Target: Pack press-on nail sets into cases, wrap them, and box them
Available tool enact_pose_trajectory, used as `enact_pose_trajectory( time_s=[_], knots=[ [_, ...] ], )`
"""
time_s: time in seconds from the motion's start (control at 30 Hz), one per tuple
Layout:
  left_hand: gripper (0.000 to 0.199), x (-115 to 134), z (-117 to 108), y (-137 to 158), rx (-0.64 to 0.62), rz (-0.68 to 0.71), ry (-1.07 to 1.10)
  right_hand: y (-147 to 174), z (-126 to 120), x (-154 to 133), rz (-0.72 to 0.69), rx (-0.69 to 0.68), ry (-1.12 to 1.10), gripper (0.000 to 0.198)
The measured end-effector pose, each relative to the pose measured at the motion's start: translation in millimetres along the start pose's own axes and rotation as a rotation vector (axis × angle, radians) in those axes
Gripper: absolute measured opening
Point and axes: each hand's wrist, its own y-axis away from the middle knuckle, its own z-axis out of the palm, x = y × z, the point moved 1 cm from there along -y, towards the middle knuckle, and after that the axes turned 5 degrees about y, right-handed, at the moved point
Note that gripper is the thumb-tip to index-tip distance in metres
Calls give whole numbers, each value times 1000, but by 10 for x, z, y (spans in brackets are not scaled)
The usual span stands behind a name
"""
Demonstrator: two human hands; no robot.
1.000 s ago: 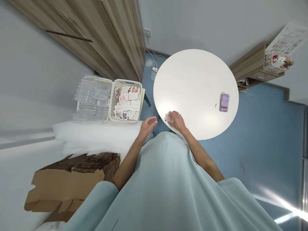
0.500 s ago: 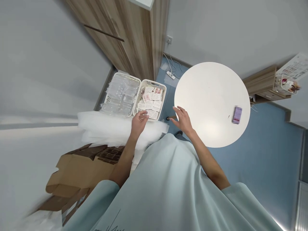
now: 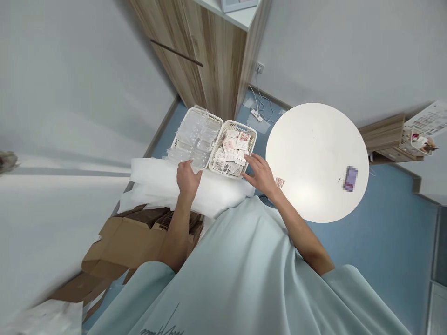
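Observation:
My left hand (image 3: 188,179) is over the white foam sheets (image 3: 150,174), at the near edge of a white basket (image 3: 217,118) holding clear plastic boxes (image 3: 193,130). Its thumb stands apart from the foreshortened fingers, and nothing shows in its grasp. Beside the near right corner of a second white basket (image 3: 253,139) is my right hand (image 3: 259,173), open with fingers spread and nothing held. Small printed cards or packets (image 3: 232,151) fill that basket. One printed card (image 3: 280,182) lies on the left edge of the round white table (image 3: 314,153), next to my right wrist.
A purple, blurred-out object (image 3: 350,178) lies on the table's right side. Brown cardboard boxes (image 3: 122,242) are stacked at the lower left. A wooden cabinet (image 3: 216,60) stands behind the baskets. A power strip (image 3: 256,115) with cables rests on the floor.
My left hand has moved left, from the card basket towards the plastic boxes. My right hand has moved off the table's edge towards the card basket. A card now shows on the table. The view has shifted.

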Motion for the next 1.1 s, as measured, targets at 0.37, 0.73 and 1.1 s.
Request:
enact_pose_trajectory(
  time_s=[0.37,0.73,1.1],
  knots=[
    [56,-90,162,-108,-6,52,-97,156,-68,-26,12,4,21,62],
    [34,-35,76,-117,-51,124,-174,402,-81,147,49,15,-48,60],
    [43,1161,132,454,-158,108,405,636,-438,354,-1,41,-151,62]
  ],
)
